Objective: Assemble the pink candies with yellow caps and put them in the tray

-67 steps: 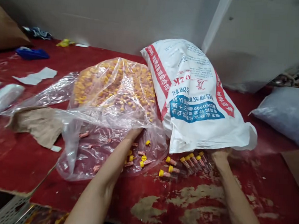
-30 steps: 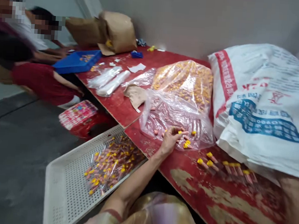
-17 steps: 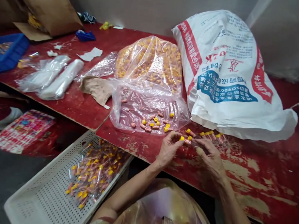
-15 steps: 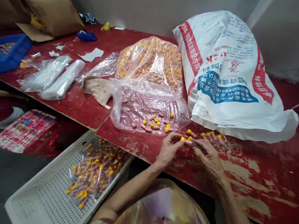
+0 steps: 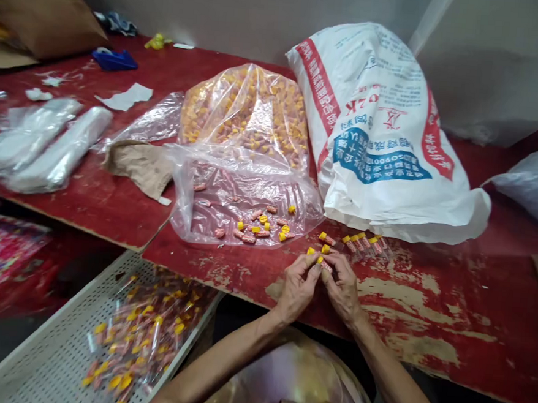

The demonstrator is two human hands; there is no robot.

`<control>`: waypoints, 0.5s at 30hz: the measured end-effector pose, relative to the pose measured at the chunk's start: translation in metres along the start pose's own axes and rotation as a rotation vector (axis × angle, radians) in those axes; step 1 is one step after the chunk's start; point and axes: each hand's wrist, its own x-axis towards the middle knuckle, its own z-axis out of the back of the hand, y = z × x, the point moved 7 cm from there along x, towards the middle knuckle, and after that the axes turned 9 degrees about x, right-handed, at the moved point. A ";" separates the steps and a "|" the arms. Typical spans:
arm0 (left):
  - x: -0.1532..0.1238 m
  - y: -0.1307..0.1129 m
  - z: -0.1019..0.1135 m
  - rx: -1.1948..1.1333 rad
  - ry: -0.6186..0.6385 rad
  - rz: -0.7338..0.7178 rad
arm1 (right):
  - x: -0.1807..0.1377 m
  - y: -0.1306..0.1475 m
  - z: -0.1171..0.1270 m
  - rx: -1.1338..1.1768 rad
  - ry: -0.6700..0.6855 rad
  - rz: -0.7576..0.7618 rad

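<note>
Close together over the table's front edge, my left hand (image 5: 297,284) and my right hand (image 5: 342,286) both have their fingers pinched on a small pink-patterned tube with a yellow cap (image 5: 326,266). The cap end points toward my left fingertips; the body lies in my right fingers. Two more yellow caps show just beyond the fingertips, and whether they are held I cannot tell. A loose capped tube (image 5: 327,238) lies behind. To its right sits a row of capped tubes in clear plastic (image 5: 362,245). More loose tubes rest on the mouth of a clear bag (image 5: 246,191).
A large bag filled with yellow-capped tubes (image 5: 247,111) and a printed white sack (image 5: 384,130) stand behind. Flat clear bags (image 5: 63,150) and a brown cloth (image 5: 137,166) lie left. A white perforated crate (image 5: 52,327) below holds filled packets (image 5: 144,334).
My hands have come closer together, with my right fingers now on the tube that my left hand held. The view has swung right, so everything sits further left.
</note>
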 end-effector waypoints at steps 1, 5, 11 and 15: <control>0.004 -0.003 -0.002 0.015 0.054 -0.017 | -0.001 0.000 0.001 0.000 0.017 -0.016; 0.038 -0.017 0.013 0.097 0.104 -0.141 | -0.003 -0.007 0.051 -0.213 -0.048 -0.059; 0.142 0.011 0.132 0.398 -0.475 -0.012 | 0.004 -0.093 0.195 -0.743 -0.394 -0.365; 0.199 0.024 0.185 0.314 -0.581 0.063 | 0.014 -0.130 0.214 -0.836 -0.289 -0.366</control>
